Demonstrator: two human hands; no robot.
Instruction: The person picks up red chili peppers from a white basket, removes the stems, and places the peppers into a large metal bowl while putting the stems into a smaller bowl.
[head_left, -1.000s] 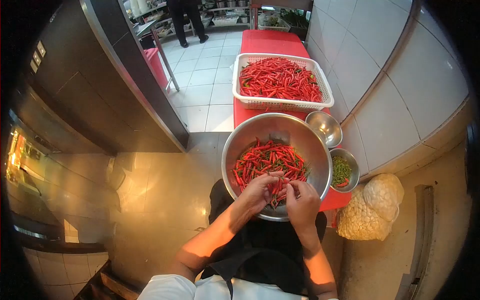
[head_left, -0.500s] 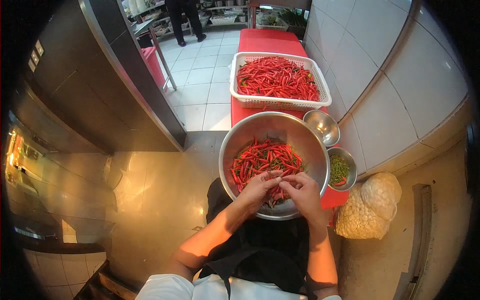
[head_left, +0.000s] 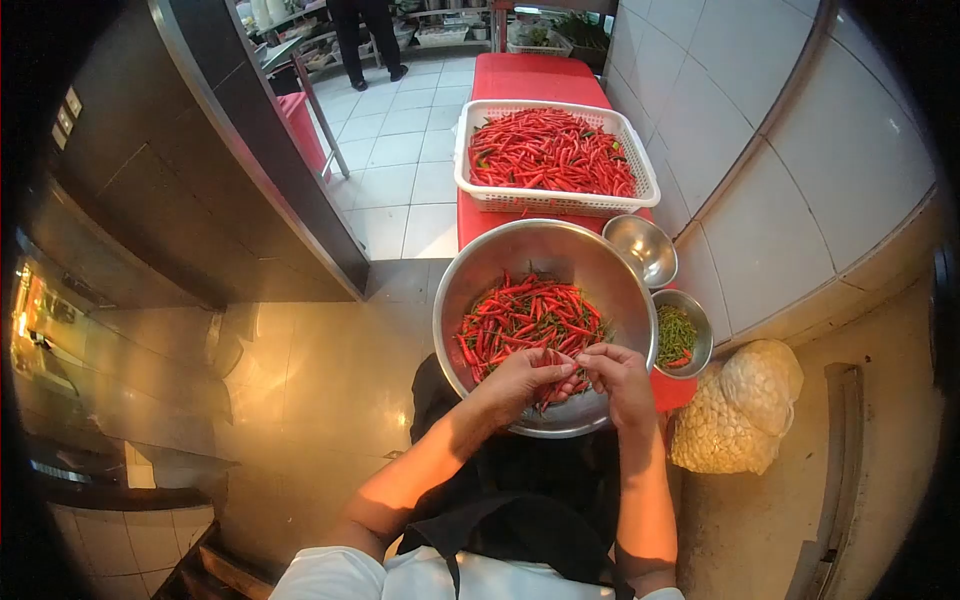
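Note:
A large steel bowl (head_left: 455, 290) holds a heap of red chilies (head_left: 525, 315) with green stems. Over its near side, my left hand (head_left: 525, 380) has its fingers curled, thumb against the index finger, around something I cannot make out. My right hand (head_left: 618, 380) pinches close beside it, the fingertips of both hands nearly touching. What lies between the right fingertips is too small to name. To the right of the large bowl, a small steel bowl (head_left: 706, 348) contains green stems (head_left: 675, 335) and a bit of red chili.
A white basket (head_left: 475, 180) full of red chilies stands on a red table (head_left: 540, 75). Another small steel bowl (head_left: 641, 250) sits beside the tiled wall (head_left: 770, 200). At right is a filled plastic bag (head_left: 735, 410). A person's legs (head_left: 368, 40) show far back.
My right hand has shifted slightly right, and its fingertips now meet the left ones farther right over the bowl. The whole view has moved a little.

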